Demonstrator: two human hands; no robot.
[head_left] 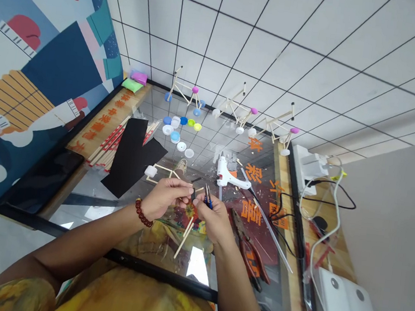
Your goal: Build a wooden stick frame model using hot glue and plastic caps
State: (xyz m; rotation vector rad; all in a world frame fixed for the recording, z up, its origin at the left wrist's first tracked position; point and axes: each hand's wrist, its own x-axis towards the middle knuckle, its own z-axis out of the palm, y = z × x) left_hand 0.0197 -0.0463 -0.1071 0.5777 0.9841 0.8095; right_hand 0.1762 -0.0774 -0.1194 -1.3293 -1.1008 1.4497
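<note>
Near the table's middle, my left hand (167,197), with a beaded bracelet at the wrist, is closed in a pinch on a small black paper strip (193,194). Facing it, my right hand (214,217) is wrapped round a pair of scissors (208,198) with blue on the handles, blades pointing away from me. The right thumb comes close to the black strip; whether it touches is unclear. Just beyond my left hand lies a stick frame with a white cap (150,171). Short loose sticks (183,237) lie on the glass below my hands.
A white glue gun (228,174) rests beyond my right hand, with pliers (248,255) nearer me. Black paper (127,154) covers part of a chopstick bundle (106,144) at left. Several bottle caps (175,136) and stick models (235,110) stand toward the tiled wall.
</note>
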